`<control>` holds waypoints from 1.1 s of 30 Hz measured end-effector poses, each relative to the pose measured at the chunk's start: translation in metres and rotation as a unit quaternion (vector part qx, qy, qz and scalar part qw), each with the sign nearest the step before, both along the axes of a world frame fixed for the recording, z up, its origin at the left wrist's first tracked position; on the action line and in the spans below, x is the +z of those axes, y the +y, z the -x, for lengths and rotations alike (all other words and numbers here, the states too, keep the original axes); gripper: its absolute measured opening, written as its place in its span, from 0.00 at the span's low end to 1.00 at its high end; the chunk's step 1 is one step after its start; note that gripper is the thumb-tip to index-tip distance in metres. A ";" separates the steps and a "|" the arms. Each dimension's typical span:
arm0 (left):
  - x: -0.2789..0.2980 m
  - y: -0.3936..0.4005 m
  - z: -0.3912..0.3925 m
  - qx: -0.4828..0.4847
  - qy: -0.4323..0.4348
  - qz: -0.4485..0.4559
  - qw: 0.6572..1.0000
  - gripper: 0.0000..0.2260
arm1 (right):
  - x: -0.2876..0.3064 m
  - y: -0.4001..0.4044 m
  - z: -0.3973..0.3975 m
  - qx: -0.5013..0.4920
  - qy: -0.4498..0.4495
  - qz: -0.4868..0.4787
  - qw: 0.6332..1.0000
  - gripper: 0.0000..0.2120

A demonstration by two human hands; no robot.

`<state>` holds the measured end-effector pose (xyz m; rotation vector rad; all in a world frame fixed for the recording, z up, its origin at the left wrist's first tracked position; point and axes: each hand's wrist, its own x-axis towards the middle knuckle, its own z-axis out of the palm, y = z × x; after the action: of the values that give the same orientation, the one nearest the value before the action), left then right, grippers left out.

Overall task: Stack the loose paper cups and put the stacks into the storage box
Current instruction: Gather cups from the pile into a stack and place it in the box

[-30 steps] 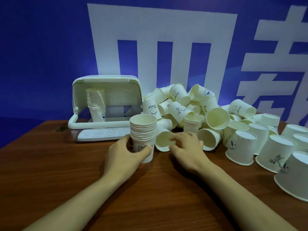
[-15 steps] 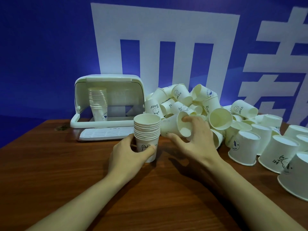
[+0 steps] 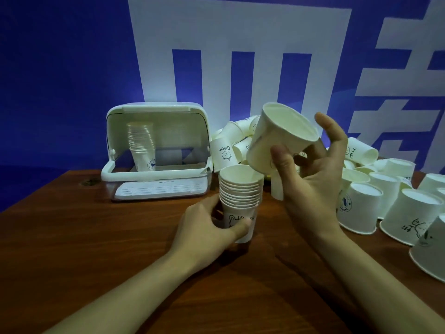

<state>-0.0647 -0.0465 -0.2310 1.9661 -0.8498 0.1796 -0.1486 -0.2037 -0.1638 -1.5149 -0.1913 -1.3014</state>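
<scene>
Your right hand [image 3: 310, 174] has come up from the cup pile with one cup [image 3: 277, 141] since half a second ago, when it was just closing on that cup at table height beside the stack. Now you hold the single cup tilted in the air, above and just right of the stack [image 3: 240, 201], its open mouth turned up and toward the camera; thumb and curled fingers pinch its wall near the base, while the index finger sticks out straighter behind the rim. Your left hand [image 3: 212, 227] has not shifted: it wraps the lowest cup of the stack, thumb across the printed animal, and the stack stands upright on the wooden table [image 3: 96, 249].

Left of the stack and further back sits the storage box [image 3: 156, 150], its lid raised, with an earlier stack [image 3: 142, 143] standing upright inside at its left. Right of the stack and behind your raised hand lies the pile of loose cups [image 3: 231, 143], some on their sides; more cups [image 3: 358, 206] stand upside down further right along the table. A blue wall with large white characters [image 3: 240, 56] rises behind the table.
</scene>
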 end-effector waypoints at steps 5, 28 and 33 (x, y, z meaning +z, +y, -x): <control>0.000 -0.001 0.002 -0.003 -0.011 0.009 1.000 0.20 | -0.011 0.003 -0.009 0.011 0.101 0.060 0.993 0.40; 0.006 0.027 -0.035 0.211 0.071 0.022 0.975 0.30 | -0.051 -0.010 -0.101 0.195 0.381 -0.129 0.894 0.17; 0.008 0.026 -0.038 0.202 0.064 0.035 0.977 0.23 | -0.051 0.001 -0.128 0.278 0.334 -0.269 0.859 0.18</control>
<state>-0.0271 -0.0209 -0.2233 2.0401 -0.3488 0.3100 -0.0205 -0.2029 -0.2149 -1.2026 0.1726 -0.2763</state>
